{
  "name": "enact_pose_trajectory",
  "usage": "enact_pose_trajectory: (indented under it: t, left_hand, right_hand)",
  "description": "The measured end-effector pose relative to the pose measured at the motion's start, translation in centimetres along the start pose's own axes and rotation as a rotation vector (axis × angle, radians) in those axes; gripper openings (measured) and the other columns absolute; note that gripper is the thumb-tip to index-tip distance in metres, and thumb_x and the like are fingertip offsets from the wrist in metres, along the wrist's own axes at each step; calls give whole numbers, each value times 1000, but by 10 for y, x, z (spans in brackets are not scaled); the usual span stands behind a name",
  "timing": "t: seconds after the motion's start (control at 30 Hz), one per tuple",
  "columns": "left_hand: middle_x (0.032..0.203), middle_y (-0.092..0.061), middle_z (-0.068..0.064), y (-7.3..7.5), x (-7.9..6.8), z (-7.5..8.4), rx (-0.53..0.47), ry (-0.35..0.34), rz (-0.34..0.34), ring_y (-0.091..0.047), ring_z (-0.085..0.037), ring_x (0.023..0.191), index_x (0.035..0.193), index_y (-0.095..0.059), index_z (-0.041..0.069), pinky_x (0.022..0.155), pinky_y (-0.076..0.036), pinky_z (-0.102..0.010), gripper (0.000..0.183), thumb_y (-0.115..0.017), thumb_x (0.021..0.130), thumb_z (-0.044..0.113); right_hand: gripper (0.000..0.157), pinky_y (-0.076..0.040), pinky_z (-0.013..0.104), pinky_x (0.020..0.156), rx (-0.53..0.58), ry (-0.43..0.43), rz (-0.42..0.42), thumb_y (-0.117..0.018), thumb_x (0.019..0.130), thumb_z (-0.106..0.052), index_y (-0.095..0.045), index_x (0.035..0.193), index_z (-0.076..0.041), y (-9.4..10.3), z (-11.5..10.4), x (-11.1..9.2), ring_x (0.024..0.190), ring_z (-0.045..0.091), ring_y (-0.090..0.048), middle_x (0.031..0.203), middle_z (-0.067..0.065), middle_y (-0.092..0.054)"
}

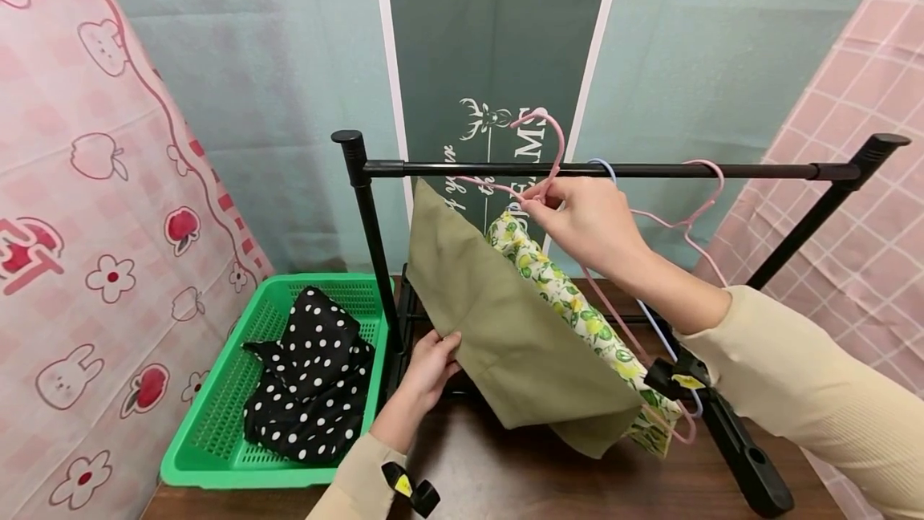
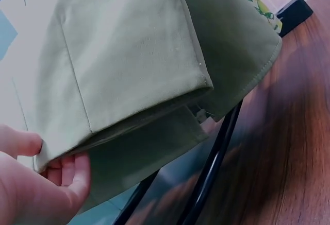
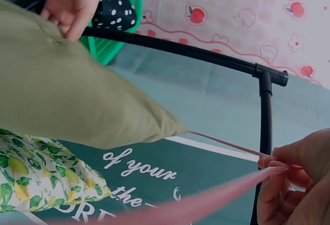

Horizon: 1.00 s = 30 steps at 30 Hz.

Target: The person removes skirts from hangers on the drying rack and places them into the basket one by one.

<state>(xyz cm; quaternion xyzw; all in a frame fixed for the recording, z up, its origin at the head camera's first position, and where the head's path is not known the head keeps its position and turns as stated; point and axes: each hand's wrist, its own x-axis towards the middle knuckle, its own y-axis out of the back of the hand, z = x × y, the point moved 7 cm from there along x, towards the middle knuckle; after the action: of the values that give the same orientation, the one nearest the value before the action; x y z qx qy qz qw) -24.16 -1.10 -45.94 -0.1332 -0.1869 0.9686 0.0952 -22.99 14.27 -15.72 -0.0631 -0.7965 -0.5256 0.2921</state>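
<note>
In the head view my right hand pinches a pink hanger just below its hook, beside the black rail. The hook rises above the rail. An olive-green skirt slants down to the right; in the right wrist view its upper corner meets one arm of the hanger. My left hand grips the skirt's left edge, thumb on the outside and fingers tucked under the open edge. Behind the skirt is a lemon-print garment, partly hidden.
A black rack's rail spans the scene, carrying another pink hanger and a blue hanger. A green basket at left holds a black polka-dot garment. The wooden table lies below; curtains surround it.
</note>
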Motion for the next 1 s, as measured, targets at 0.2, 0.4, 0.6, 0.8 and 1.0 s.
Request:
enact_pose_trajectory:
  t: [0.2,0.4,0.6,0.8,1.0]
  left_hand:
    - [92,-55,-4,10,-7,12,1,-49,42,-57,-14,82,113,-43,2,74,-46,-32,31,-52,87,17]
    - [88,-57,-1,17,-15,28,15,-84,68,-57,-13,79,114,-45,4,72,-46,-31,32,-55,86,14]
    - [87,-58,1,20,-24,44,35,-112,68,-55,-10,74,113,-46,4,69,-46,-27,32,-57,82,6]
    - [90,-58,-1,22,-31,58,43,-143,76,-54,-8,73,112,-47,4,64,-45,-23,32,-56,81,0]
    - [91,-59,0,26,-35,73,92,-171,101,-53,-7,74,110,-50,5,63,-44,-23,30,-57,81,0]
  right_hand:
    - [23,-26,30,41,7,-2,5,-57,82,-29,-61,62,-19,-3,6,0,46,14,-37,83,-6,-67]
    - [19,-25,30,41,-13,-9,22,-57,83,-28,-65,68,-19,-5,13,0,44,15,-36,74,-4,-66]
    - [18,-23,29,40,-17,-15,14,-55,84,-27,-66,71,-20,-9,17,-1,41,14,-32,73,-5,-66]
    - [19,-22,28,39,-9,-21,-6,-54,85,-28,-68,78,-16,-13,21,-3,39,12,-31,62,-2,-61]
    - [21,-21,26,36,5,-15,-16,-53,86,-27,-68,78,-15,-16,23,-5,35,9,-28,67,-1,-63]
